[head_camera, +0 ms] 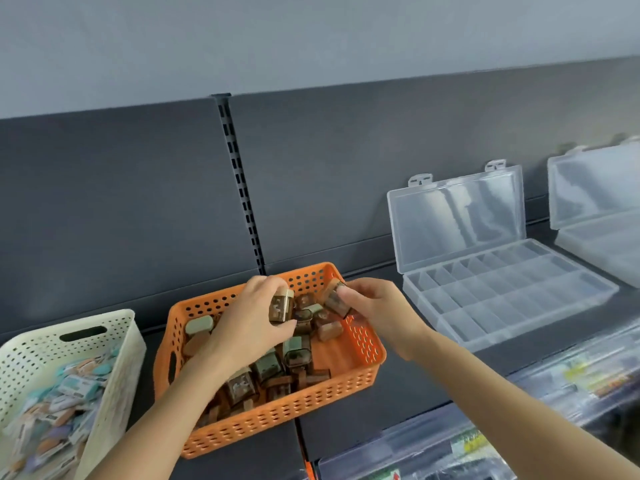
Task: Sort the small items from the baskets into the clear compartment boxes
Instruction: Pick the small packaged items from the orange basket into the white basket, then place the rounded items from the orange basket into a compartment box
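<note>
An orange perforated basket [346, 386] sits on the dark shelf, holding several small brown and green capped items [298, 355]. My left hand [249, 320] is over the basket, shut on one brown item with a cream cap [281, 306]. My right hand [377, 313] hovers at the basket's far right corner, fingers shut on another brown item [333, 299]. To the right lies a clear compartment box [512, 292] with its lid standing open and its compartments bare.
A cream perforated basket [114, 337] at the left holds several pastel packets. A second clear box [599, 216] stands open at the far right. The dark shelf back panel [138, 202] rises behind. Packaged goods fill the lower shelf [571, 379].
</note>
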